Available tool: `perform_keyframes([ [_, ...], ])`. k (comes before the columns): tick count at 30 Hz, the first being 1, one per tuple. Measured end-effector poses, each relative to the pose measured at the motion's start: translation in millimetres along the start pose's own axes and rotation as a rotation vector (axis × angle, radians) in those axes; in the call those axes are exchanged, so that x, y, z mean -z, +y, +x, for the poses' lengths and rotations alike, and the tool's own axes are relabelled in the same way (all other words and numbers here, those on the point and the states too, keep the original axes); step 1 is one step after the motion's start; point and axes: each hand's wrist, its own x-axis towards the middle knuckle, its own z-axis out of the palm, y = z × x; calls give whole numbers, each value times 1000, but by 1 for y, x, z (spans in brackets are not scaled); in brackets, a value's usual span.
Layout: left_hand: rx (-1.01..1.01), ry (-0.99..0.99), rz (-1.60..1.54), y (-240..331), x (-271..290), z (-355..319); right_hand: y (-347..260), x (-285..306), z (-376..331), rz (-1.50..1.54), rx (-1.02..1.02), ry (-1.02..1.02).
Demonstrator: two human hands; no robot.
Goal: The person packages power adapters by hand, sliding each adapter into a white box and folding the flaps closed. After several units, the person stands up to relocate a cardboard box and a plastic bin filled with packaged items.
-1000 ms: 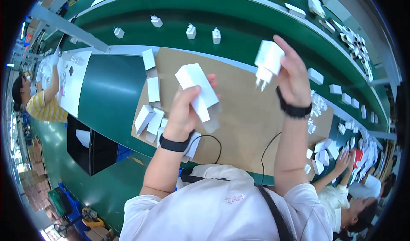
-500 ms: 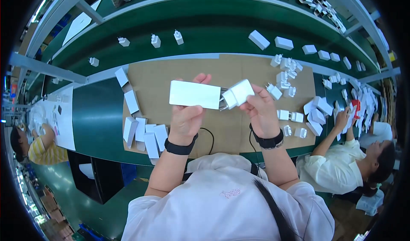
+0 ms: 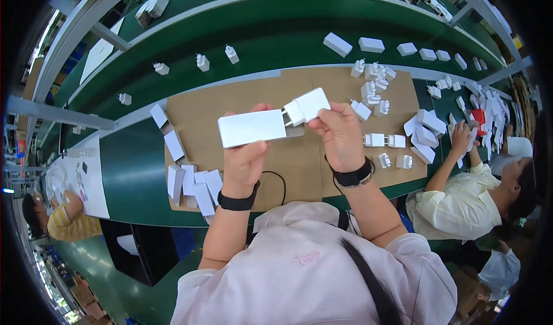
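Observation:
My left hand [image 3: 245, 158] is closed round a long white box [image 3: 252, 128], held level above the brown cardboard sheet. The box's right end is open, with a flap sticking out below. Between the fingers and thumb of my right hand [image 3: 341, 130] is a white charger plug [image 3: 308, 107], tilted, its pins pointing left. Those pins are at the box's open end; whether they reach inside I cannot tell. White boxes [image 3: 203, 198] lie near my left forearm. Several more charger plugs [image 3: 371, 92] stand and lie to the right of my right hand.
Brown cardboard [image 3: 299, 178] covers the middle of the green table [image 3: 135, 172]. White boxes [image 3: 426, 135] are piled at its right edge. A raised green shelf [image 3: 288, 34] behind holds plugs and boxes. A co-worker [image 3: 461, 201] sits at the right, another [image 3: 66, 215] at the far left.
My right hand has raised and tilted the charger plug, bringing its pins to the upper corner of the box's open end. The box's right end has tipped up slightly. The whole view has shifted.

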Motion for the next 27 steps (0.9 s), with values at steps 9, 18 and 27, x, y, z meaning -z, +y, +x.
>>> perform_keyframes([
  [9, -95, -190, 223, -13, 0, 11, 25, 1, -11, 57, -111, -111],
  [18, -280, -43, 411, -42, -3, 14, 12, -6, -2, -169, -343, -275],
  [27, 133, -286, 788, 2, 4, 10, 13, 16, 26, -64, -34, -308],
])
